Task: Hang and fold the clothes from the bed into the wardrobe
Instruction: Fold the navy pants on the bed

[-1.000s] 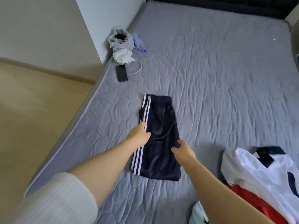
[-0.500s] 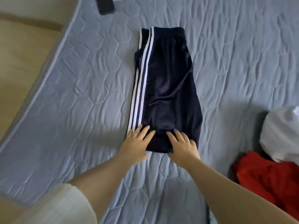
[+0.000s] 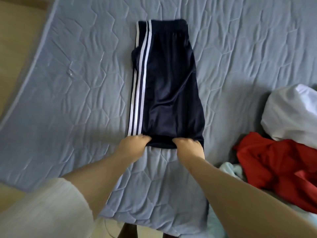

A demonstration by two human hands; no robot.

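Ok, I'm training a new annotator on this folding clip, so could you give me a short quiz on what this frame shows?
1. True or false: the left hand and the right hand both grip the near hem of the navy shorts.
2. The shorts' white stripes run along which edge? A) the person's left B) the person's right C) the waistband only
3. Fill in: on the bed, right of the shorts, a white garment lies beside a ___ one.

Key: 1 true; 2 A; 3 red, the red garment.
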